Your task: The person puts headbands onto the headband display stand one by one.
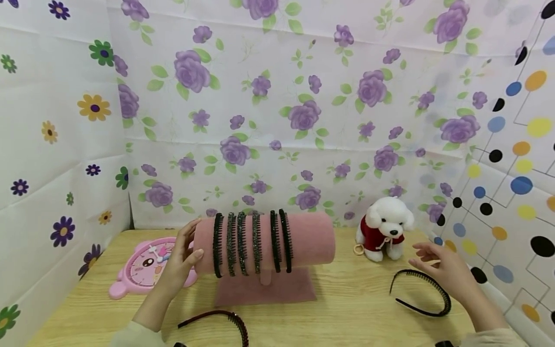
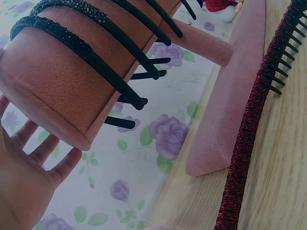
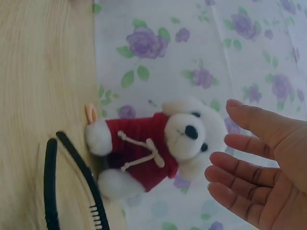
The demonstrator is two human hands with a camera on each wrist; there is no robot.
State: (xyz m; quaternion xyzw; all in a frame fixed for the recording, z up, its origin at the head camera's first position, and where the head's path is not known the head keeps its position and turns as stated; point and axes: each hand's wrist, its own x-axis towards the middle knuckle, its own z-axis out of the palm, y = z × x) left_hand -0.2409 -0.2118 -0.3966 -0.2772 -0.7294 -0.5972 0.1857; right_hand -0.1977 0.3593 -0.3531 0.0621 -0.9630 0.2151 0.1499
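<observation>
My left hand holds the left end of a pink padded headband stand, thumb at the front edge and fingers at the end. Several black headbands, some glittery, sit around its roll; in the left wrist view the fingertips meet the rim of the roll. My right hand hovers with loosely bent fingers above a black toothed headband lying on the table. The right wrist view shows that hand holding nothing, palm visible. A dark red headband lies in front of the stand, partly cut off.
A white toy dog in a red top stands at the back right, near the right hand. Behind the left forearm lies a pink cartoon clock. Patterned cloth walls border the wooden table at the back and sides.
</observation>
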